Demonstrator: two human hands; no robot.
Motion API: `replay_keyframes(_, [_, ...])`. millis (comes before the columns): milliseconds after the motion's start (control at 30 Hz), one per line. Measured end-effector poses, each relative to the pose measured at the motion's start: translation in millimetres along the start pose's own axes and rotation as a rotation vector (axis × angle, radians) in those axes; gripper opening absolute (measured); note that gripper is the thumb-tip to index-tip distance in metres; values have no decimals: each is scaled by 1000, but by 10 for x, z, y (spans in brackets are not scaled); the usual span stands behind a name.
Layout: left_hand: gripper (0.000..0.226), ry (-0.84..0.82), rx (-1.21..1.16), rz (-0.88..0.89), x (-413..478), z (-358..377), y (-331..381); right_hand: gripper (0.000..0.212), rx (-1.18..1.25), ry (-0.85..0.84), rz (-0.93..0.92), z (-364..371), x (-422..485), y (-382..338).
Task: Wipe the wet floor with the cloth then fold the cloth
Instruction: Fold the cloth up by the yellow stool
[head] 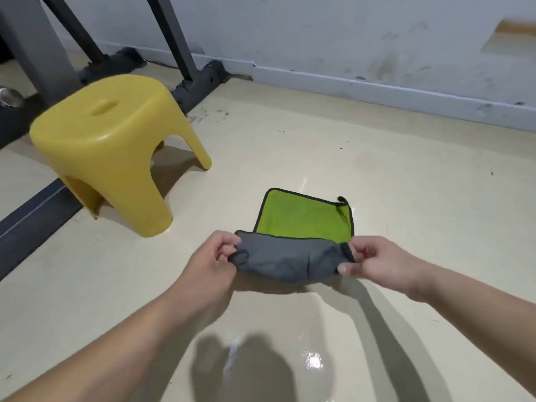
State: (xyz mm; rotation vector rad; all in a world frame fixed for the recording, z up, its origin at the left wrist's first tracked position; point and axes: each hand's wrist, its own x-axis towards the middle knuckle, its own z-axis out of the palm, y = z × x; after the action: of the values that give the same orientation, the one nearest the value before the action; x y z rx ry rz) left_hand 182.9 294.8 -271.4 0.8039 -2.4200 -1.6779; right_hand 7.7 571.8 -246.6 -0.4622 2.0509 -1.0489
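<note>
A cloth, lime green on one face and grey on the other with a black hem, lies on the pale glossy floor. Its far half rests flat, green side up. Its near edge is lifted and turned over, showing the grey side. My left hand pinches the near left corner. My right hand pinches the near right corner. A shiny wet patch glints on the floor near me.
A yellow plastic stool stands to the left of the cloth. Behind it rise dark metal frame legs on black feet. A grey-white wall with a baseboard runs along the back. A dark strip crosses the floor at left.
</note>
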Motion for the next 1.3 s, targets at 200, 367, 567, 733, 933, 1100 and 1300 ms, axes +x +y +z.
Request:
replay_keyframes(200, [15, -332, 646, 229, -381, 58, -776, 37, -262, -246, 111, 434, -128, 492])
replay_keyframes(367, [4, -490, 738, 191, -413, -4, -698, 31, -405, -374, 263, 435, -234, 452])
replay_keyframes(567, [39, -184, 684, 32, 164, 167, -677, 35, -88, 195, 298, 549, 51, 526])
replay_keyframes(733, [33, -138, 604, -124, 446, 552, -815, 33, 41, 380, 318, 711, 354, 678])
replay_keyframes(933, [37, -98, 670, -108, 529, 587, -872, 24, 231, 386, 459, 739, 540, 822])
replay_keyframes(1100, [22, -146, 671, -159, 664, 478, -768, 18, -71, 211, 428, 550, 560, 743])
replay_keyframes(1300, [16, -144, 595, -22, 1083, 445, -222, 19, -50, 550, 245, 232, 656, 597])
